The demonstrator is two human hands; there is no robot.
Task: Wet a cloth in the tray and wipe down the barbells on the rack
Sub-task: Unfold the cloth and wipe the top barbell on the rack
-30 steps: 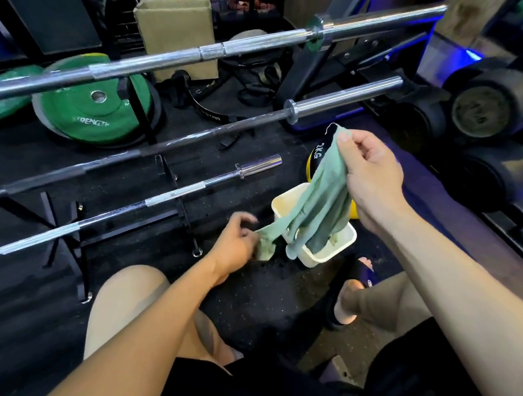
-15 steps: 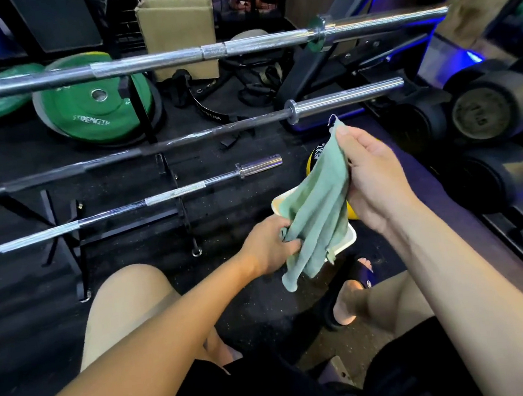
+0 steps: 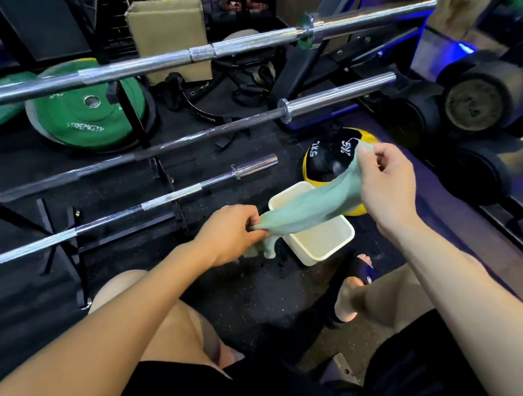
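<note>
While the raised right hand (image 3: pixel 383 183) pinches the cloth (image 3: pixel 312 207), the left hand's (image 3: pixel 231 232) grip clenches its lower end.

Pale green cloth (image 3: pixel 312 207), cream tray (image 3: pixel 322 246), green weight plate (image 3: pixel 86 115), black-and-yellow ball (image 3: pixel 330 159), silver barbells (image 3: pixel 176 59).

A: Where is the pale green cloth (image 3: pixel 312 207)?
B: Stretched between both hands above the white plastic tray (image 3: pixel 328 245). The left hand (image 3: pixel 231 232) grips one end, the right hand (image 3: pixel 383 183) pinches the other.
</note>
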